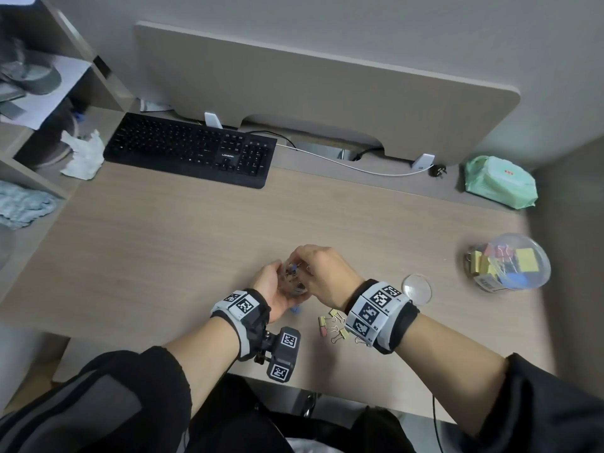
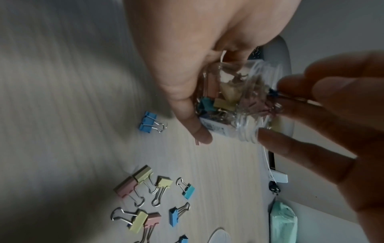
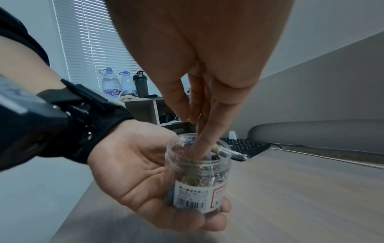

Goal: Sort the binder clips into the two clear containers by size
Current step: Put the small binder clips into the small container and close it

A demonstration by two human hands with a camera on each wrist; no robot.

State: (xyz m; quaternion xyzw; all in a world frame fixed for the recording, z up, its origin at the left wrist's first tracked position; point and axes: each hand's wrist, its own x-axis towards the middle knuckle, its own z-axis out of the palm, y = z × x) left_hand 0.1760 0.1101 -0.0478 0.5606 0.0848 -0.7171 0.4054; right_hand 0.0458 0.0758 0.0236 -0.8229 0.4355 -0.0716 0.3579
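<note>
Your left hand (image 3: 145,185) grips the small clear jar (image 3: 199,180), mouth up. Your right hand (image 1: 322,273), directly above, pinches a blue binder clip (image 2: 274,93) at the mouth.

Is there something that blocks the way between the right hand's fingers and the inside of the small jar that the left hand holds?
Nothing visible: the small jar has no lid, and the right hand already reaches into its mouth.
</note>
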